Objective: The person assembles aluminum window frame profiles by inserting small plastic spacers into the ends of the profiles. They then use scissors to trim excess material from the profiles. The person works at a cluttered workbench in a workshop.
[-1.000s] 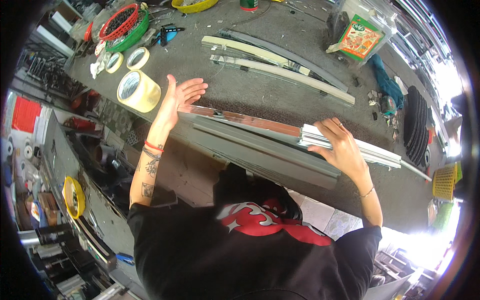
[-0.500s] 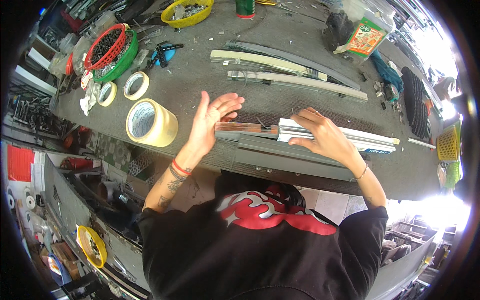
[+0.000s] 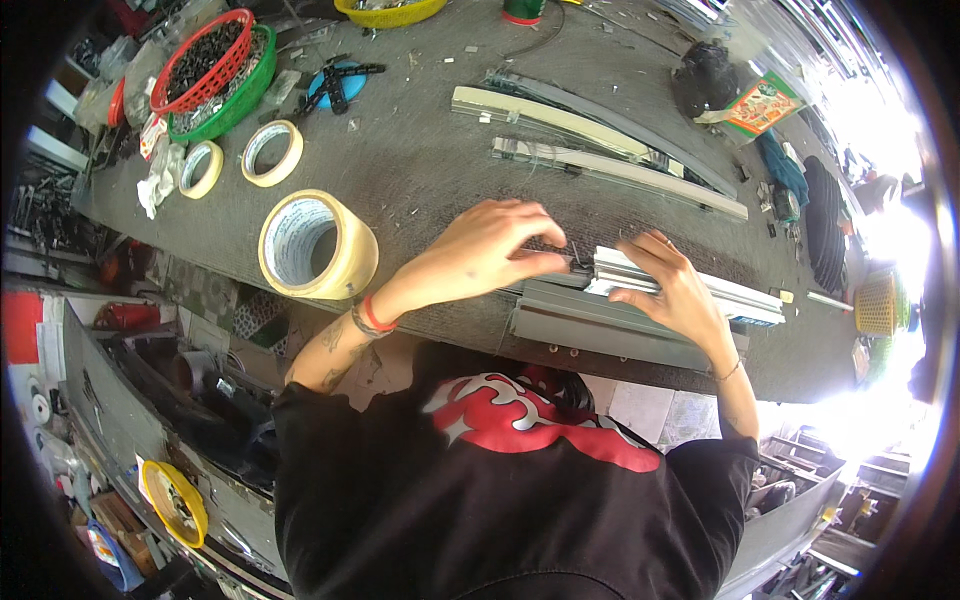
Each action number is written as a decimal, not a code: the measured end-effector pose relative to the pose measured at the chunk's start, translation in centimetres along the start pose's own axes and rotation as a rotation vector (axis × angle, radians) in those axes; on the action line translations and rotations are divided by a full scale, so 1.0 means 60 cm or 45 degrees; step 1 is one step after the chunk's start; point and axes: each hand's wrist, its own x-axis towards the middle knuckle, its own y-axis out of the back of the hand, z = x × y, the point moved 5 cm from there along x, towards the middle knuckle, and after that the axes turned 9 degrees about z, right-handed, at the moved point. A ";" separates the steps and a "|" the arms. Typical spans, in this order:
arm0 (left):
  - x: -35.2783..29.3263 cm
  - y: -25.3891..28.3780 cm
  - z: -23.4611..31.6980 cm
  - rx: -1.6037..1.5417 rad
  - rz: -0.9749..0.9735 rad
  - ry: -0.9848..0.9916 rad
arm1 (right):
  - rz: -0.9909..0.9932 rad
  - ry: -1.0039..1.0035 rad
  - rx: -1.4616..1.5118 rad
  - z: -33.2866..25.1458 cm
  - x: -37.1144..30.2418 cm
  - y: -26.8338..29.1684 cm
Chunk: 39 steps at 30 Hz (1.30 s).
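Note:
My right hand (image 3: pixel 675 295) grips a bundle of silver metal profiles (image 3: pixel 745 298), with fingers over the top and the thumb along the near side. At the bundle's left end is my left hand (image 3: pixel 485 248), its fingers curled toward the thumb. What lies between those fingertips is too small to make out; a small dark piece (image 3: pixel 579 266) shows just beyond them. The coppery strip that ran out of the bundle is mostly covered by my left hand. A wide grey profile (image 3: pixel 600 330) lies along the bench edge below the bundle.
Wide roll of clear tape (image 3: pixel 352 250) and two narrow tape rolls (image 3: pixel 285 170) stand at left. Behind them, a red basket (image 3: pixel 225 75) of dark parts sits on a green one (image 3: pixel 255 95). Cream-faced strips (image 3: pixel 620 175) lie beyond my hands. A black coil (image 3: pixel 825 225) is at right.
My left hand has moved right, from spread fingers beside the coppery strip to curled fingers at the bundle's end. My right hand keeps its grip. The view has shifted slightly.

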 end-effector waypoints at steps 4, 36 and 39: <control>0.010 -0.039 0.023 0.128 -0.099 -0.041 | -0.012 -0.014 -0.014 -0.006 -0.002 -0.001; -0.003 -0.031 -0.102 -1.398 0.623 0.827 | -0.139 0.030 0.137 -0.036 0.067 -0.056; -0.003 -0.033 -0.109 -1.508 0.669 0.879 | -0.183 0.025 0.171 -0.037 0.079 -0.067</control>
